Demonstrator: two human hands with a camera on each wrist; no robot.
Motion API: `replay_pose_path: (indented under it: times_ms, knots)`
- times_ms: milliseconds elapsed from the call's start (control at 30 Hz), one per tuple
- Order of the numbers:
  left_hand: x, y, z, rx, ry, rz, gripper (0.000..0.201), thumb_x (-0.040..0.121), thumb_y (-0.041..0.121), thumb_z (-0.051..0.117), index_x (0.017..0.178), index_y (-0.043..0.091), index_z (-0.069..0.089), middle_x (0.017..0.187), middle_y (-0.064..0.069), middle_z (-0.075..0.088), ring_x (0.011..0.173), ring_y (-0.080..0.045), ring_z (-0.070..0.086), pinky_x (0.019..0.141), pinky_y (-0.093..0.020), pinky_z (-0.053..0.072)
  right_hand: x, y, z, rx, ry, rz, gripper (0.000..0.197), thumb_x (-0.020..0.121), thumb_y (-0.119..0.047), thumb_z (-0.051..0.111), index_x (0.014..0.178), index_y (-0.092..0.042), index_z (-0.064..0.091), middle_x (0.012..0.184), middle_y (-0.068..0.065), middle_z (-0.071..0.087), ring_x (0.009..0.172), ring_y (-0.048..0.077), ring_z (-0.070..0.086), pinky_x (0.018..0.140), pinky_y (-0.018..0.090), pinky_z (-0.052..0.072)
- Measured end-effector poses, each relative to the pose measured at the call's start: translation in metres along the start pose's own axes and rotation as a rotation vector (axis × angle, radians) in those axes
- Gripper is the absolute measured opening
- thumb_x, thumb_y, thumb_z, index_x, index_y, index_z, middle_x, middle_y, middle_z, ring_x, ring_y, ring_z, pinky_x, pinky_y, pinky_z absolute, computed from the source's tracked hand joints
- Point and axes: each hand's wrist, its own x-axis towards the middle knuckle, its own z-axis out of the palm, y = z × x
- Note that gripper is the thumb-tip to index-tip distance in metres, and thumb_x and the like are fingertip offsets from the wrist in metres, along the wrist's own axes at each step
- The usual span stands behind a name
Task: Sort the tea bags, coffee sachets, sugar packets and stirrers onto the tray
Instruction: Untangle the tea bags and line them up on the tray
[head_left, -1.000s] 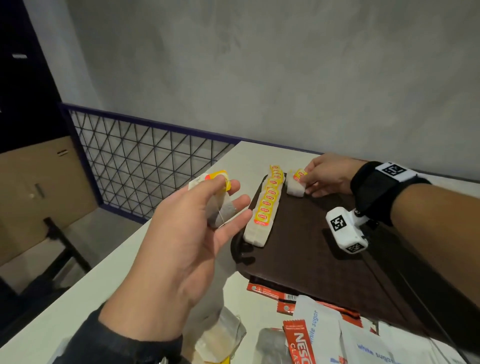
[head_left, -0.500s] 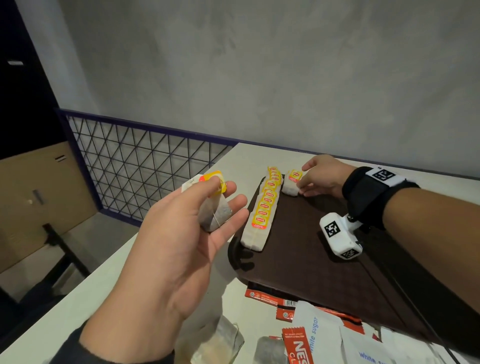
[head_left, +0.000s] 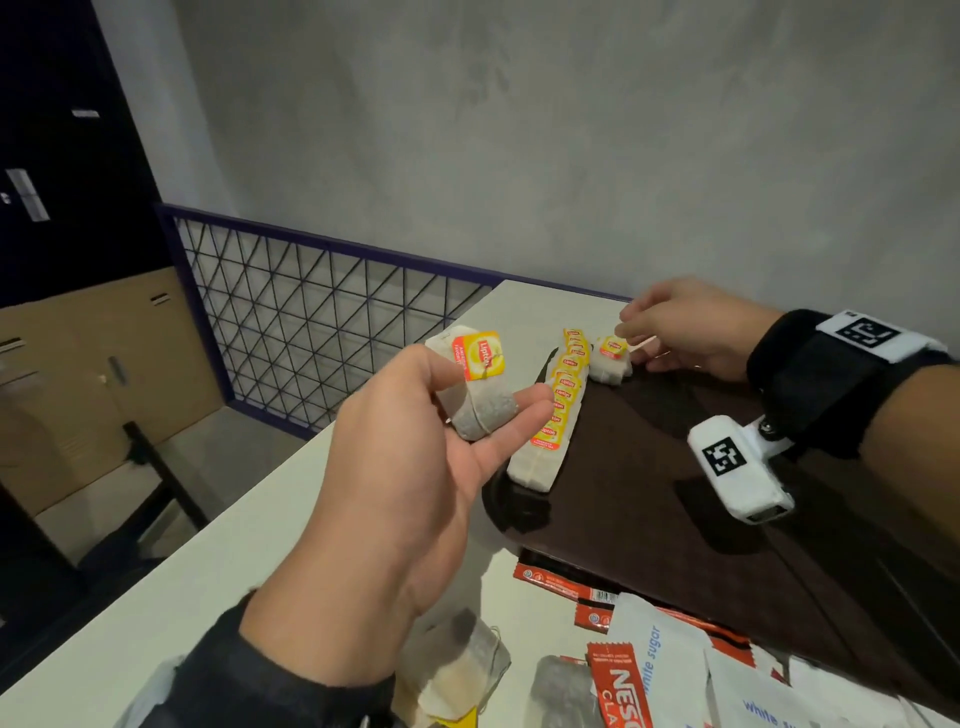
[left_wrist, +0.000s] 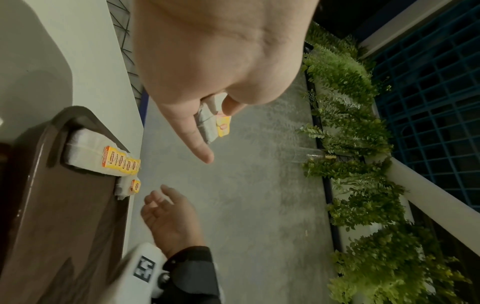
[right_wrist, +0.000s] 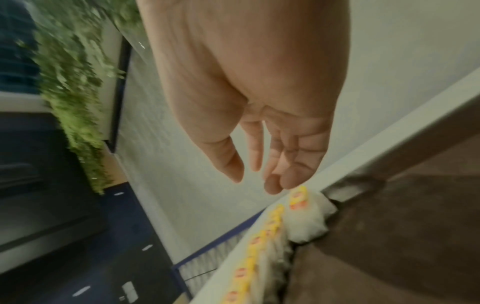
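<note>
Head view: your left hand pinches a yellow-tagged paper tea bag above the white tabletop; rightward, a tea-bag row lies on the brown tray; your right hand hovers, fingers loose, empty.

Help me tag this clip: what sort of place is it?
Probably a café or office upper landing: bare grey concrete wall, purple mesh railing overlooking a lower floor, and hanging green foliage behind it.

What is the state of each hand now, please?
Left hand: holds a tea bag between thumb and fingers.
Right hand: open, holding nothing.
</note>
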Motion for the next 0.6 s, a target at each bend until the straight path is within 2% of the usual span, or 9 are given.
replay_pose_path:
  times_ms: [33, 100, 200, 267, 300, 400, 467, 600]
  knots:
    - [-0.001, -0.001, 0.001, 0.011, -0.006, 0.002, 0.020, 0.098, 0.000, 0.042, 0.107, -0.005, 0.059, 0.121, -0.028, 0.063, 0.080, -0.043, 0.078, 0.066, -0.041, 0.066, -0.011, -0.009, -0.001, 0.006, -0.044, -0.046, 0.006, 0.095, -0.009, 0.068, 0.098, -0.008, 0.062, 0.097, 0.014, 0.063, 0.069, 0.021, 0.063, 0.067, 0.033, 0.052]
    - [-0.001, -0.002, 0.001, 0.041, -0.031, -0.008, 0.021, 0.097, -0.002, 0.040, 0.108, -0.004, 0.058, 0.115, -0.028, 0.063, 0.075, -0.040, 0.078, 0.061, -0.037, 0.065, -0.039, -0.029, -0.003, 0.042, -0.150, -0.149, 0.016, 0.093, -0.015, 0.071, 0.103, -0.004, 0.066, 0.092, 0.013, 0.064, 0.069, 0.020, 0.064, 0.064, 0.032, 0.049]
    - [-0.002, -0.003, 0.001, 0.076, -0.087, -0.049, 0.036, 0.096, -0.004, 0.041, 0.131, -0.006, 0.051, 0.106, -0.027, 0.068, 0.071, -0.034, 0.078, 0.058, -0.031, 0.063, -0.087, -0.057, -0.003, 0.135, -0.352, -0.265, 0.037, 0.080, -0.025, 0.080, 0.107, -0.001, 0.070, 0.087, 0.011, 0.065, 0.068, 0.017, 0.062, 0.060, 0.027, 0.048]
    - [-0.003, -0.002, 0.000, 0.104, -0.124, -0.049, 0.033, 0.096, -0.004, 0.044, 0.127, -0.008, 0.055, 0.087, -0.021, 0.073, 0.071, -0.030, 0.077, 0.060, -0.029, 0.063, -0.116, -0.067, 0.000, 0.149, -0.480, -0.316, 0.036, 0.075, -0.027, 0.084, 0.100, -0.004, 0.074, 0.083, 0.010, 0.065, 0.067, 0.016, 0.060, 0.059, 0.026, 0.047]
    - [-0.003, -0.001, -0.001, 0.132, -0.141, -0.041, 0.030, 0.096, -0.004, 0.045, 0.121, -0.009, 0.059, 0.083, -0.018, 0.073, 0.072, -0.028, 0.077, 0.061, -0.029, 0.063, -0.127, -0.069, 0.003, 0.134, -0.515, -0.338, 0.033, 0.073, -0.026, 0.085, 0.097, -0.005, 0.075, 0.081, 0.009, 0.066, 0.067, 0.016, 0.059, 0.059, 0.027, 0.046]
    - [-0.002, 0.000, -0.004, 0.223, -0.177, -0.008, 0.027, 0.096, -0.003, 0.047, 0.115, -0.011, 0.065, 0.095, -0.019, 0.073, 0.078, -0.024, 0.076, 0.066, -0.027, 0.063, -0.148, -0.064, 0.013, 0.086, -0.478, -0.399, 0.033, 0.070, -0.022, 0.086, 0.095, -0.004, 0.074, 0.077, 0.008, 0.069, 0.067, 0.017, 0.060, 0.059, 0.029, 0.043]
    - [-0.001, -0.001, -0.004, 0.260, -0.177, 0.017, 0.026, 0.098, 0.000, 0.050, 0.115, -0.009, 0.067, 0.098, -0.019, 0.071, 0.077, -0.021, 0.075, 0.065, -0.027, 0.061, -0.152, -0.059, 0.018, 0.118, -0.392, -0.426, 0.022, 0.077, -0.015, 0.082, 0.094, -0.004, 0.074, 0.078, 0.010, 0.071, 0.069, 0.020, 0.061, 0.059, 0.029, 0.043]
    - [-0.001, -0.004, -0.001, 0.295, -0.135, 0.057, 0.023, 0.103, 0.012, 0.052, 0.111, 0.000, 0.070, 0.071, -0.006, 0.072, 0.063, -0.015, 0.066, 0.053, -0.024, 0.053, -0.150, -0.054, 0.017, 0.180, -0.265, -0.430, 0.004, 0.084, -0.009, 0.077, 0.087, -0.010, 0.075, 0.072, 0.006, 0.072, 0.064, 0.015, 0.063, 0.059, 0.027, 0.050]
